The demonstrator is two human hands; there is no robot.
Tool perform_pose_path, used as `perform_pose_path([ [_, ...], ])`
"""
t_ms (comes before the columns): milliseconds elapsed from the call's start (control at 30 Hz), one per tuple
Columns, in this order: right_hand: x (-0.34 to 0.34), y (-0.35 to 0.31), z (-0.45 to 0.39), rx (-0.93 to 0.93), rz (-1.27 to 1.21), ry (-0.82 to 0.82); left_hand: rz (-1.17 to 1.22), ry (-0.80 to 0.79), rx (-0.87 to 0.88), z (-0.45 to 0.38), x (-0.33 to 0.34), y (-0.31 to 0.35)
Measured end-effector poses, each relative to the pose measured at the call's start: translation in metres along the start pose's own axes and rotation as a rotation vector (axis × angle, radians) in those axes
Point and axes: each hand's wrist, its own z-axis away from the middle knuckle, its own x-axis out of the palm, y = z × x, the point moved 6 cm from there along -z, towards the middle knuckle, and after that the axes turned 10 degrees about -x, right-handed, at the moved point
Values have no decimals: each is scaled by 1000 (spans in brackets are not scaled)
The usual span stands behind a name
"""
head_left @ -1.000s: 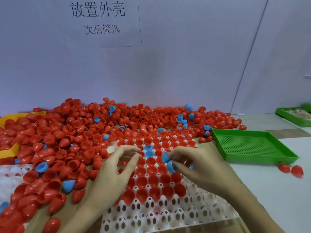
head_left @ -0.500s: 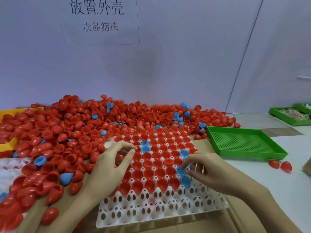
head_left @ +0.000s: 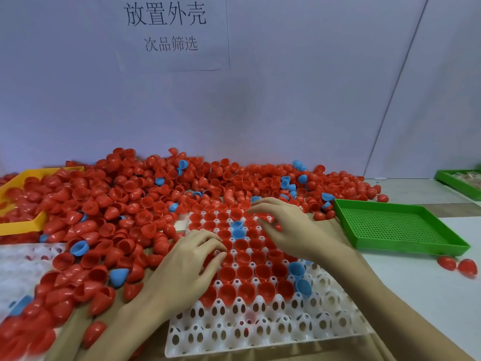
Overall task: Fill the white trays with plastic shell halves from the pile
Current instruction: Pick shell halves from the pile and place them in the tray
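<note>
the right hand (head_left: 289, 230) has let go of the blue shells it was seating and now reaches, fingers spread and empty, toward the pile (head_left: 130, 204). the left hand (head_left: 192, 259) rests loosely curled on the white tray (head_left: 260, 332); two more cells filled, near rows still empty. the green tray (head_left: 395, 227) holds nothing.

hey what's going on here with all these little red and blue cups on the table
A person is filling a white tray with plastic shell halves from a big pile. Most of the tray's far pockets hold red halves, with a few blue ones among them; the near rows are not yet filled. The left hand rests over the tray's left side, and the right hand reaches toward the far edge. Neither shows a clear grip on a shell. A green tray sits to the right.
</note>
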Motion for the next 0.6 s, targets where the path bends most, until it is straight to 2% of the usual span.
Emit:
perform_pose_path([
  [233, 32, 15, -42, 22, 104, -193, 1, 5, 13, 2, 1, 1],
  [433, 17, 17, -41, 46, 85, -43, -2, 49, 14, 2, -1, -2],
  [533, 6, 5, -32, 17, -63, 18, 33, 92, -7, 1, -6, -2],
  [600, 4, -7, -22, -4, -171, -1, 75, 114, -19, 1, -10, -1],
])
